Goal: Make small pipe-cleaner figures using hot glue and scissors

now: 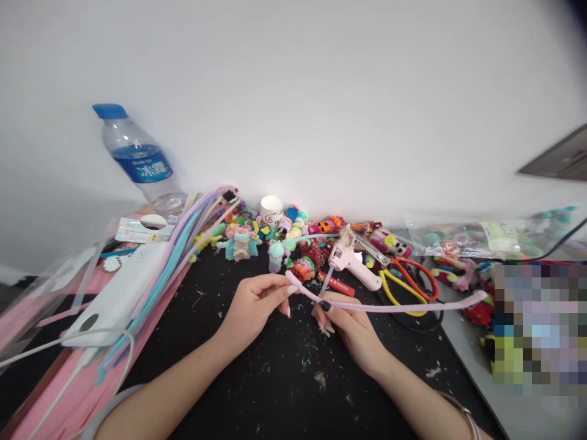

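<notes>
A fuzzy pale-pink pipe cleaner [403,308] stretches between my hands over the black table. My left hand [262,299] pinches it close to its left end, thumb against the fingers. Further along, my right hand [351,327] grips the same pipe cleaner between thumb and fingers, and its long free end runs out to the right. Just beyond my hands lies a pink glue gun [355,266] with a clear glue stick [326,281] sticking out of it. A red tube-like item [339,285] with white print is beside it.
Scissors with red handles [419,276] and others with yellow handles [401,293] lie right. Fuzzy figures [241,241] line the wall near a white paper cup [271,211]. Pastel pipe cleaners [178,244], a white power bank [123,293] and a water bottle [137,159] stand left.
</notes>
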Demonstrator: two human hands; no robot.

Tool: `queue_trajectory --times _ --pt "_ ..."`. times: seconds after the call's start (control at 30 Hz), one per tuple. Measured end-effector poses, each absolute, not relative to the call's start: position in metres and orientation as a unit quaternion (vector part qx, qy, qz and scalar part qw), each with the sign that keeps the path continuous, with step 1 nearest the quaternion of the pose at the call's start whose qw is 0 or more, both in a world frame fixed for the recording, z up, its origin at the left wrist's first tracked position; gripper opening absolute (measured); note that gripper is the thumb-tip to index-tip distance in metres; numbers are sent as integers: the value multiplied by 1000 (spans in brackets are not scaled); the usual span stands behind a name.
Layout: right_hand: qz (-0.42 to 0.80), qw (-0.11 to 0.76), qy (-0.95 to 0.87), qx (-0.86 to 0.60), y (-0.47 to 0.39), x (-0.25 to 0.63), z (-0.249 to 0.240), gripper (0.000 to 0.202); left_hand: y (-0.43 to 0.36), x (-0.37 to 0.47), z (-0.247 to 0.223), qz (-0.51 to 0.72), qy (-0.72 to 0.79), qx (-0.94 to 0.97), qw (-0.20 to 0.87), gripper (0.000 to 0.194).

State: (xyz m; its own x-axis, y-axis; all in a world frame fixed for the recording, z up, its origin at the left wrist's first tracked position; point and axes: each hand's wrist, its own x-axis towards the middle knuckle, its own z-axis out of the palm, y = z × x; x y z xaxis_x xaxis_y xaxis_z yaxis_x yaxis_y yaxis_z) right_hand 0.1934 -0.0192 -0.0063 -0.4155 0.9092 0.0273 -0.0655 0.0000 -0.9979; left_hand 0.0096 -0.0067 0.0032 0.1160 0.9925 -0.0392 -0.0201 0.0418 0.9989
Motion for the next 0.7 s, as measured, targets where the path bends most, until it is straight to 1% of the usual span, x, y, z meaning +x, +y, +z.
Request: queue_trajectory --times 0.17,0.4,0.57,0.7 --pt "583 392 -605 -374 -19 195 -6 34 -8 9 5 448 468 530 547 14" --pt "558 380 -623 -395 -20 195 0 33 -11 9 7 412 423 539 601 16" --pt "539 389 -624 -412 -19 197 -4 35 -11 10 7 402 404 527 631 15" --pt "539 401 -610 -420 -18 199 -8 36 -10 11 6 391 402 533 634 14"
